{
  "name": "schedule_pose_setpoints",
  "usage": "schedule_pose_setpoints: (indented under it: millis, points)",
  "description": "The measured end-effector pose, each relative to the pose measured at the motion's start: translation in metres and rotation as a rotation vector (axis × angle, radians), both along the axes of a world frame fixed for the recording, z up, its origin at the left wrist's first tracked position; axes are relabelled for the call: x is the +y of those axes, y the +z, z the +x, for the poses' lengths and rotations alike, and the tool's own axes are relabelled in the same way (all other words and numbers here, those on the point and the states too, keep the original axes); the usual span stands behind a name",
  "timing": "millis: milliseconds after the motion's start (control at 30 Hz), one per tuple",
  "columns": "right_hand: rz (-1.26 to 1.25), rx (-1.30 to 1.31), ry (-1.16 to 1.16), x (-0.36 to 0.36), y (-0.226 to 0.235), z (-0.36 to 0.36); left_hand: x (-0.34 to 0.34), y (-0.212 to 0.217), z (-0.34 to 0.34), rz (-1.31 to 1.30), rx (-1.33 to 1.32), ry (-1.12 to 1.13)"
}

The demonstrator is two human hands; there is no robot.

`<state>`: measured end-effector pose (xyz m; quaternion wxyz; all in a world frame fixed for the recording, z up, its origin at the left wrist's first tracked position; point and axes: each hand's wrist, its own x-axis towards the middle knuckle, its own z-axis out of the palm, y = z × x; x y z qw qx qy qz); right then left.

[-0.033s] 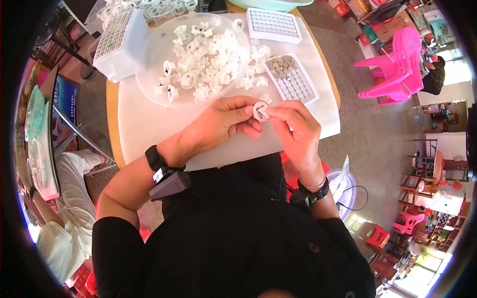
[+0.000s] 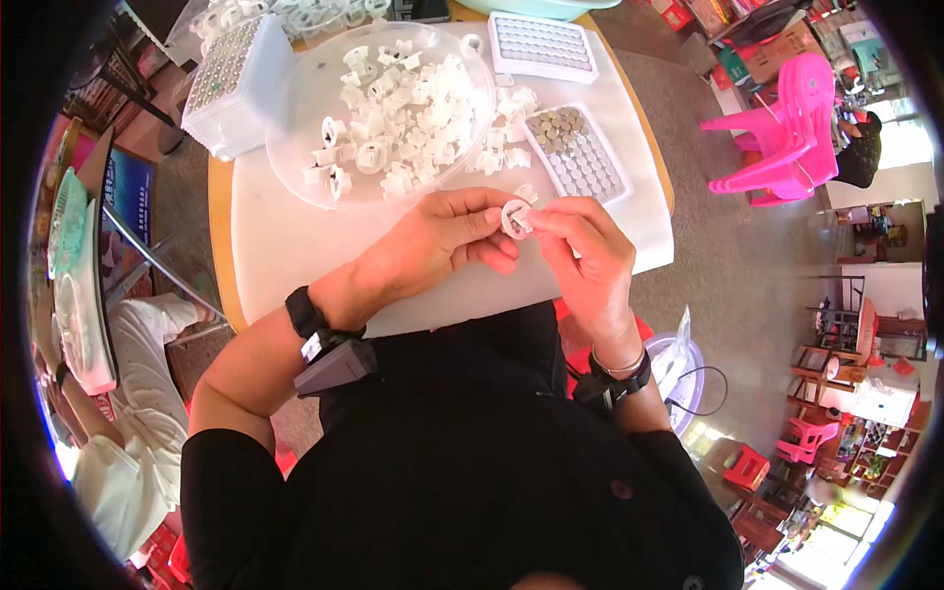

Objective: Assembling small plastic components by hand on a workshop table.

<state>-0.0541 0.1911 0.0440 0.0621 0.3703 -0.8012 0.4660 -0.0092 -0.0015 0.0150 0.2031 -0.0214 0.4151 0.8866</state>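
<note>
Between both hands, above the near part of the table, is a small white ring-shaped plastic part [image 2: 514, 219]. My left hand [image 2: 442, 236] pinches its left edge with thumb and forefinger, the other fingers curled beneath. From the right, my right hand [image 2: 588, 251] closes thumb and forefinger on the ring's other side; any smaller piece in that pinch is hidden. Just beyond my fingers lies a loose white plastic piece [image 2: 527, 193]. A white tray [image 2: 602, 195] with small round metal discs [image 2: 559, 130] on its far half stands past my right hand.
A wide clear round tray [image 2: 295, 162] holds a heap of white plastic parts [image 2: 413, 123]. Stacked white trays [image 2: 236, 93] stand at the table's left, another filled tray [image 2: 543, 49] at the far right. A pink chair [image 2: 787, 133] is on the floor; a person [image 2: 143, 393] sits left.
</note>
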Motion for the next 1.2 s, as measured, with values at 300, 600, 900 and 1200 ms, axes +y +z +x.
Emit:
schedule_pose_setpoints:
  millis: [300,600,900,1200]
  points:
    - [0.014,0.017,0.007,-0.0016,-0.0066,-0.0035,0.0004,0.0012,-0.0018,-0.082,-0.002,0.031]
    - [0.045,0.122,0.024,-0.0004,-0.0071,-0.006,0.002,-0.0004,-0.0016,-0.067,0.015,0.023]
    - [0.071,0.145,0.123,-0.0029,-0.0015,-0.0084,0.0005,-0.0016,-0.0024,-0.077,0.017,0.019]
    - [0.069,0.17,0.05,0.0023,-0.0046,-0.0096,0.0015,0.0027,-0.0013,-0.055,-0.024,0.042]
